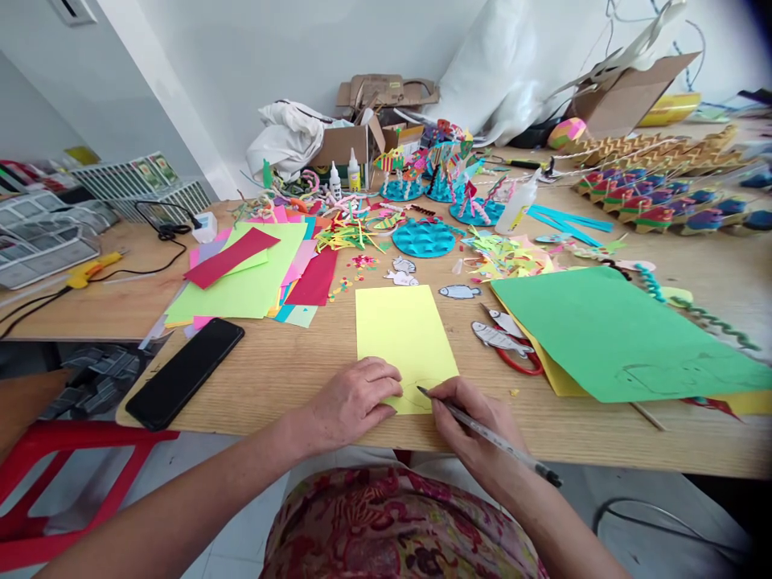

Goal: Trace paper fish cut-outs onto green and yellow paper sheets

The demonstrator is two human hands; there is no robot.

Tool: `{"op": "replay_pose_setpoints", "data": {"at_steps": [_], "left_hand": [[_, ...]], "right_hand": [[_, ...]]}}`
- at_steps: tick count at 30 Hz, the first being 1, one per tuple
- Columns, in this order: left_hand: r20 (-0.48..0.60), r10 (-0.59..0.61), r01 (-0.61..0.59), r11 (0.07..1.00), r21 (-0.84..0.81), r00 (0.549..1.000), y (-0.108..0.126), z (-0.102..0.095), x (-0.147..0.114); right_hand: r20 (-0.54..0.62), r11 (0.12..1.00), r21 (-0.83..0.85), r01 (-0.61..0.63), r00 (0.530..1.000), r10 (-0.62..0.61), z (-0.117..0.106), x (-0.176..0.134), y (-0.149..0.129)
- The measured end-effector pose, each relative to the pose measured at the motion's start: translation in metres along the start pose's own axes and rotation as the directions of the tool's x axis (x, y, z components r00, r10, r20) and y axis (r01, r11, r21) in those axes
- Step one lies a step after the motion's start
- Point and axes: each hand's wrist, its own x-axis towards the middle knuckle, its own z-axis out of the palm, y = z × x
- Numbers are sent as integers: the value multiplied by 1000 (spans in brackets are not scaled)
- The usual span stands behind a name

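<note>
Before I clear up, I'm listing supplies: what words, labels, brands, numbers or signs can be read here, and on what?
None can be read with certainty.
Pen: faint marks along the barrel, too small to read.
Yellow-labelled bottle: label too small to read.
White bottle beside it: dark marks, too small.
Green-and-white packs at left: print blurred.

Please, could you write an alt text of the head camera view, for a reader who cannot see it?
The right hand holds a pen at a faint outline on a yellow sheet; the left hand rests on the sheet's left side. Around, on the wooden table, lie a phone, coloured papers, fish cutouts, scissors and a green sheet.
</note>
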Motion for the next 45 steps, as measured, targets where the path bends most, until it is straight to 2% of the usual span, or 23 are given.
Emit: {"op": "replay_pose_setpoints", "data": {"at_steps": [4, 23, 33, 45], "left_hand": [[12, -22, 22, 1000, 2, 1000, 2, 0, 0], [-3, -45, 45, 999, -11, 999, 4, 2, -3], [-23, -37, 37, 999, -31, 999, 3, 1, -2], [-29, -22, 21, 999, -35, 999, 1, 4, -3]], "right_hand": [[-23, 1000, -13, -10, 1000, 10, 1, 1, 0], [4, 999, -7, -54, 999, 54, 2, 2, -2], [8, 1000, 10, 1, 1000, -1, -2, 0, -1], [61, 998, 66, 4, 998, -8, -6, -2, -3]]}}
